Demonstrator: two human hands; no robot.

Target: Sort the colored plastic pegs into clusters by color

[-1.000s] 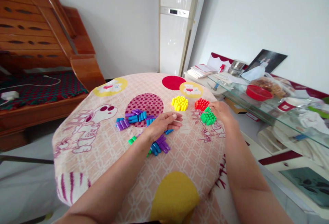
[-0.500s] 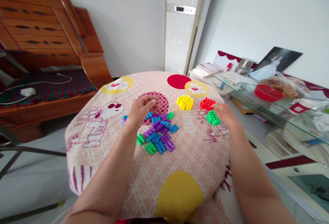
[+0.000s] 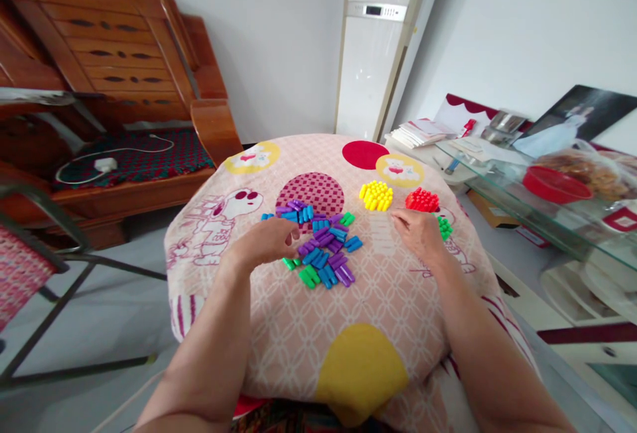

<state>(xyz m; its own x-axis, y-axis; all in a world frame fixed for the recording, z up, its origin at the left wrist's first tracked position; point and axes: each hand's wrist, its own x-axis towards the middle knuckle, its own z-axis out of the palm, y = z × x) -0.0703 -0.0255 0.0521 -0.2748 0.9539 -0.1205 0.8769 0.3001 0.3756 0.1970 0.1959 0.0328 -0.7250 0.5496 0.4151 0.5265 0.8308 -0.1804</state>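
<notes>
A loose pile of small purple, blue and green plastic pegs [image 3: 322, 239] lies mid-table, many side by side in short rows. My left hand [image 3: 271, 239] is at the pile's left edge, fingers bent downward and slightly apart, with nothing visible in them. To the right, my right hand [image 3: 419, 231] hovers with curled, closed fingers; no peg shows at its fingertips. Just beyond it are a tight yellow peg cluster [image 3: 377, 195] and a red peg cluster [image 3: 422, 200]. A green peg cluster [image 3: 444, 227] is partly hidden behind the right hand.
The round table has a patterned pink tablecloth [image 3: 298, 347]. On the right stands a glass shelf [image 3: 502, 178] with papers, a red bowl [image 3: 557, 184] and a bag. A wooden bench [image 3: 124, 88] stands at the back left, a folding chair [image 3: 24, 274] at the left.
My right hand has left the green cluster and moved left toward the pile. My left hand has lowered toward the pile's left edge. The camera view has turned slightly left.
</notes>
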